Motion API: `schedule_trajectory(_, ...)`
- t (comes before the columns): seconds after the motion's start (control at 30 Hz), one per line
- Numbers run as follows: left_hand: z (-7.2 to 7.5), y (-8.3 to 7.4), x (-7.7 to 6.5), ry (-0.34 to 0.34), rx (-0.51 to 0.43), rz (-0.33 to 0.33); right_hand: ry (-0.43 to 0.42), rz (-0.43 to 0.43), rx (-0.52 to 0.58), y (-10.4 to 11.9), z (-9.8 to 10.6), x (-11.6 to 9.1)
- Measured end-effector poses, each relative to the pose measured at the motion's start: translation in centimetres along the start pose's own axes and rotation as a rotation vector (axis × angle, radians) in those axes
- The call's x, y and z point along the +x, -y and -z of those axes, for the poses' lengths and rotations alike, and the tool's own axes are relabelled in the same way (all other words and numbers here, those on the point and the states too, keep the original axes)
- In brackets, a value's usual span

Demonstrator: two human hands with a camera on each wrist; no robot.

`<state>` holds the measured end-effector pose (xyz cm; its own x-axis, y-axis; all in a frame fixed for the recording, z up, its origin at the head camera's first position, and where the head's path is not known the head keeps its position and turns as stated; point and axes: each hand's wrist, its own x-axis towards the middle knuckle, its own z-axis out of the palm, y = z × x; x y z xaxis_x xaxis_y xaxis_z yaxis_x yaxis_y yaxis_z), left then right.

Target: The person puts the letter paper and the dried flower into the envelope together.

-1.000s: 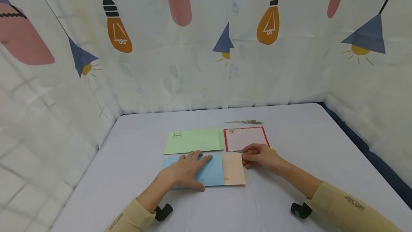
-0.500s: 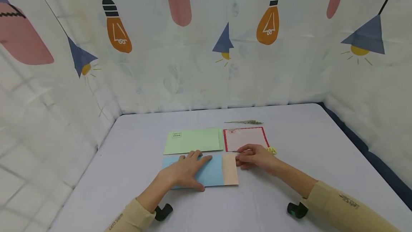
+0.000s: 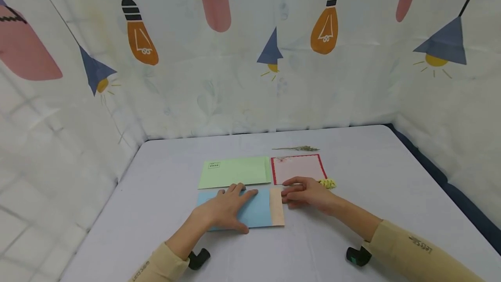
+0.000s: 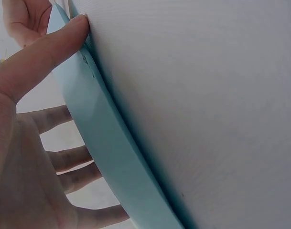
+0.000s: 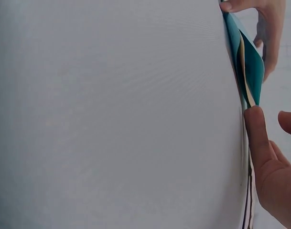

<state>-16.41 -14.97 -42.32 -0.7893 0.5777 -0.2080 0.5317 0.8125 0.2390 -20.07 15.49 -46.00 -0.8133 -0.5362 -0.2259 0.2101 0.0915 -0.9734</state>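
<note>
Blue envelope: lying flat on the white tabletop, just nearer than the green envelope; mouth at the right end, gaping a little, with the two blue sides bowed apart in the right wrist view.
Peach sheet: partly inside the blue envelope, with just a short strip sticking out on the right; a thin, bent edge between the blue sides in the right wrist view.
Left hand: resting on top of the blue envelope; grip spread wide apart, with thumb at the near edge and fingers reaching to the far edge.
Right hand: touching the outer end of the peach sheet with a fingertip; cannot tell whether grip is pinched together on it or only pressing.
Inside the green envelope: hidden, so cannot tell; on the outside, a small printed box near the top left corner and a flap strip at the right end.
Red-edged card: right beside the green envelope, pale pink in the middle.
Yellow flowers: at the card's near right corner, just behind the right hand.
Dried sprig: lying beyond the red-edged card.
</note>
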Motion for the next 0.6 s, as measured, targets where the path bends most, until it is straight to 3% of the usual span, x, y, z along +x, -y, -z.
schedule_trajectory(0.6, -0.1, 0.1, 0.0, -0.007, -0.007, 0.001, 0.042, 0.021, -0.010, 0.4, -1.1, 0.8)
